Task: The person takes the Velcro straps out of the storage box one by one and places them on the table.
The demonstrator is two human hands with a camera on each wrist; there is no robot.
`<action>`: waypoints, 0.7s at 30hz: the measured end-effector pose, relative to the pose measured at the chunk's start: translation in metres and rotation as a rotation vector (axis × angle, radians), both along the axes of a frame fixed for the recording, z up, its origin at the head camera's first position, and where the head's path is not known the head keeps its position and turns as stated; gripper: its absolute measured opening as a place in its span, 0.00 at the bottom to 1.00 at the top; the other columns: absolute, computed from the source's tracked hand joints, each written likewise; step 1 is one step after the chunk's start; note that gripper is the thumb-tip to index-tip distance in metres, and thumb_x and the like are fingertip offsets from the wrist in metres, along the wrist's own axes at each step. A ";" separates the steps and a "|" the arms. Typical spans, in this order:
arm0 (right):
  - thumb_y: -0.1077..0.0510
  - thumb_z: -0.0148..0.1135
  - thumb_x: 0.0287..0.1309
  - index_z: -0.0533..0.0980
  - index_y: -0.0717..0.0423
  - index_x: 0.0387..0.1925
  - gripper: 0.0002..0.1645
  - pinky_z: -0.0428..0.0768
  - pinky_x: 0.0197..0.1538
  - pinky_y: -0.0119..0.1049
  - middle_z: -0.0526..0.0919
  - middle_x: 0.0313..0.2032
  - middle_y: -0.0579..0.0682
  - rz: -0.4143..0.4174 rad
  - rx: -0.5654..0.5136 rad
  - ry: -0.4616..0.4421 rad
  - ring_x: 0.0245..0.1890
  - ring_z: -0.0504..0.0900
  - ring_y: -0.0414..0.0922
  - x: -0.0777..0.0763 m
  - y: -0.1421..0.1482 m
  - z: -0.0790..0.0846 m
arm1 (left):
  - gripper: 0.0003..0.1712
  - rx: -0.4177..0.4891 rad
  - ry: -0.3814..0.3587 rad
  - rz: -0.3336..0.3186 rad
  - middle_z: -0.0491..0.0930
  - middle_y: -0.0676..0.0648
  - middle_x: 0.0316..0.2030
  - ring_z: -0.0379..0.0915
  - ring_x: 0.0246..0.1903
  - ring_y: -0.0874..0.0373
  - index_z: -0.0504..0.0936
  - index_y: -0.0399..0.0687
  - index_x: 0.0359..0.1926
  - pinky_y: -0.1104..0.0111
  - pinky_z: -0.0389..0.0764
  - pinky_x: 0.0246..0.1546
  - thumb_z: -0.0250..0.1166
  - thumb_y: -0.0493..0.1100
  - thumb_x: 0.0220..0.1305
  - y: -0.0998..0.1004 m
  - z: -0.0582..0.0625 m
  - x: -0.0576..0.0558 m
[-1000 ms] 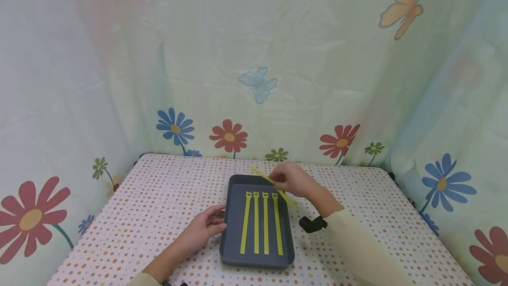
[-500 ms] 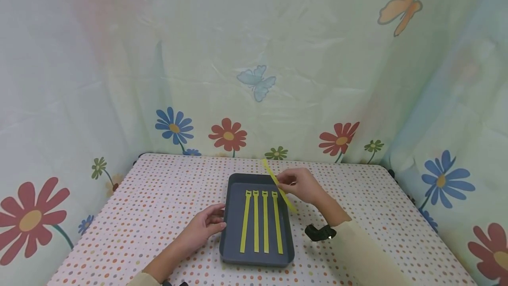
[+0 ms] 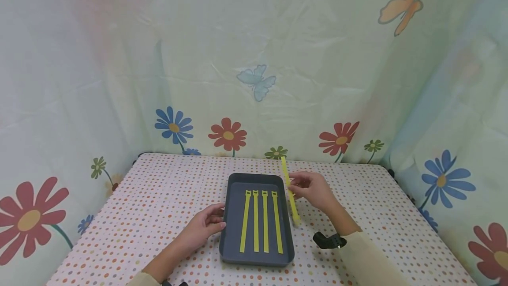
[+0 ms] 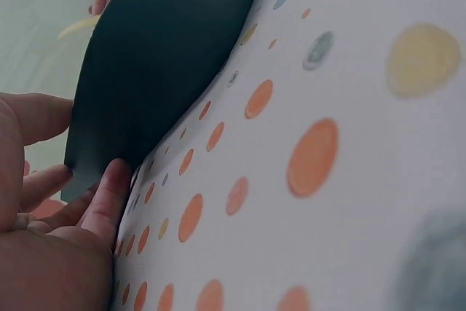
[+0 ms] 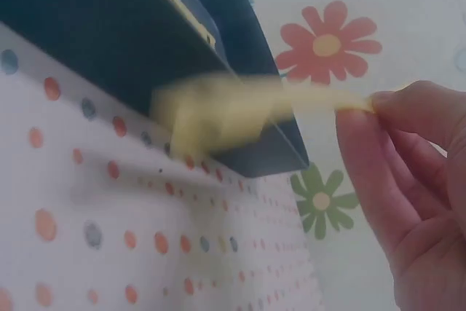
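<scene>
A dark grey rectangular tray (image 3: 235, 215) lies on the table, with several yellow cable ties (image 3: 255, 222) side by side in it, slotted heads at the far end. One more yellow cable tie (image 3: 291, 200) is pinched between thumb and fingers of my right hand (image 3: 315, 189), just off the tray's right rim. Its wide head hangs toward me; in the right wrist view this tie (image 5: 226, 111) is blurred in front of the tray's outer wall. My left hand (image 3: 204, 226) has loosely bent fingers at the tray's left side; the left wrist view shows fingertips (image 4: 115, 172) against the wall.
A white tabletop with coloured dots (image 3: 178, 180) surrounds the tray. Behind it and on both sides hangs a curtain (image 3: 198, 47) printed with flowers and butterflies. Black devices are strapped at the wrists, the right wrist's device (image 3: 329, 240) showing beside the sleeve.
My right hand has moved right and toward me, swinging the held cable tie from a slant over the tray to nearly lengthwise beside its right rim. The left hand and tray have stayed put.
</scene>
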State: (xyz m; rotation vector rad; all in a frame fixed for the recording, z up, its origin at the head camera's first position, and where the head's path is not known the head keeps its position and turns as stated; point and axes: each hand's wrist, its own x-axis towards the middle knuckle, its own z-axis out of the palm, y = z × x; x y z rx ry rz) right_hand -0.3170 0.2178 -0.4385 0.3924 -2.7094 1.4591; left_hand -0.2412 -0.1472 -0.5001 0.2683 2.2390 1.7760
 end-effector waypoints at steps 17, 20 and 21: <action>0.61 0.73 0.61 0.79 0.62 0.62 0.27 0.90 0.40 0.38 0.87 0.41 0.57 -0.126 -0.165 -0.095 0.37 0.89 0.44 0.012 0.017 -0.020 | 0.36 0.003 -0.004 -0.002 0.74 0.41 0.65 0.77 0.56 0.55 0.66 0.48 0.75 0.65 0.83 0.55 0.67 0.45 0.70 -0.001 -0.003 -0.002; 0.61 0.72 0.62 0.78 0.62 0.62 0.27 0.90 0.40 0.37 0.86 0.41 0.58 -0.141 -0.177 -0.107 0.37 0.89 0.45 0.014 0.019 -0.024 | 0.36 0.005 -0.007 -0.003 0.74 0.41 0.66 0.77 0.57 0.55 0.65 0.47 0.76 0.65 0.83 0.55 0.67 0.45 0.71 -0.001 -0.001 -0.001; 0.61 0.72 0.62 0.79 0.62 0.62 0.27 0.90 0.39 0.37 0.86 0.41 0.58 -0.150 -0.183 -0.114 0.37 0.89 0.45 0.015 0.019 -0.025 | 0.36 0.006 -0.007 -0.004 0.74 0.40 0.66 0.77 0.57 0.55 0.65 0.47 0.76 0.66 0.83 0.55 0.67 0.45 0.71 -0.001 -0.001 0.000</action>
